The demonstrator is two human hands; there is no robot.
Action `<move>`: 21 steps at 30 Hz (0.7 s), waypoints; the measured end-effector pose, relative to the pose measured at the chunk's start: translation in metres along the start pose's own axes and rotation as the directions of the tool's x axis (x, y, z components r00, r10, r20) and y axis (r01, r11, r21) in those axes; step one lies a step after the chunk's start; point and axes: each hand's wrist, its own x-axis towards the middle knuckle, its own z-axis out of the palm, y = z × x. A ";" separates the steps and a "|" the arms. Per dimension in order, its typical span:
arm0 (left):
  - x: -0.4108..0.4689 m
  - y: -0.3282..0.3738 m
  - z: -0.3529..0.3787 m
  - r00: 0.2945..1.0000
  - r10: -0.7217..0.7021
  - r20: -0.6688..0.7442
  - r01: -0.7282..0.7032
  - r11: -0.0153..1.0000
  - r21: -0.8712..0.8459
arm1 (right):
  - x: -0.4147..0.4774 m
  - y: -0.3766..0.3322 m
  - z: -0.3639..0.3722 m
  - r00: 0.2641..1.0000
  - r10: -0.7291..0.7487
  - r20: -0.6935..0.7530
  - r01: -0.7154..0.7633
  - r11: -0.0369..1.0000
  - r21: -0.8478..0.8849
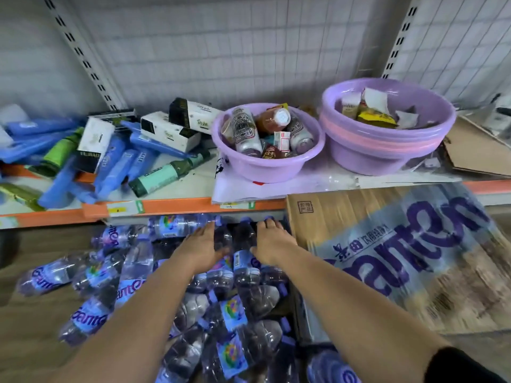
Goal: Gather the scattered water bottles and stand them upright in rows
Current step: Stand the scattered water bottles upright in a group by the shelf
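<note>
- Reaching into the heap of water bottles (232, 313) with the left hand (201, 251) and right hand (269, 244) side by side, a pair of dark bottles (242, 258) hemmed in between the palms.
- Left fingers (206, 230) straight and released, laid flat along one side of the pair.
- Right fingers (269, 226) also stretched out, not clenched, thumb spread toward the pair; no wrapped grasp to be seen on either side.
- Just past the fingertips: more bottles on their sides under the orange shelf edge (179, 207).
- Left of the left fingers and back toward the wrists: the other bottles, scattered flat, none clearly upright.
- Just right of the right fingers: a cardboard box (345, 217) in printed plastic wrap.
- Judged as the gathering step, early on, with no row formed yet.
- Next, probably: closing round one or two bottles, lifting clear of the heap, turning cap-up and setting down on a flat patch.
- Round, slick bodies likely to roll, so a firm hold and snug packing against a neighbour.
</note>
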 end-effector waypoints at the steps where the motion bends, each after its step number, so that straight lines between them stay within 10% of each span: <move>1: 0.007 -0.006 0.006 1.000 0.005 -0.004 -0.005 1.000 0.009 | 0.009 0.000 0.002 1.000 0.014 0.014 -0.014 1.000 -0.007; 10: 0.071 -0.001 0.042 0.993 0.112 -0.037 -0.116 0.983 -0.140 | 0.049 0.010 0.046 0.979 0.147 0.143 -0.136 0.987 -0.082; 17: 0.127 0.003 0.083 0.961 0.250 -0.116 -0.216 0.945 0.247 | 0.080 0.015 0.039 0.984 0.155 0.091 -0.135 0.971 -0.197; 21: 0.146 -0.001 0.097 0.984 0.178 -0.007 -0.177 0.983 0.044 | 0.092 0.014 0.048 0.978 0.184 0.099 -0.151 0.949 -0.276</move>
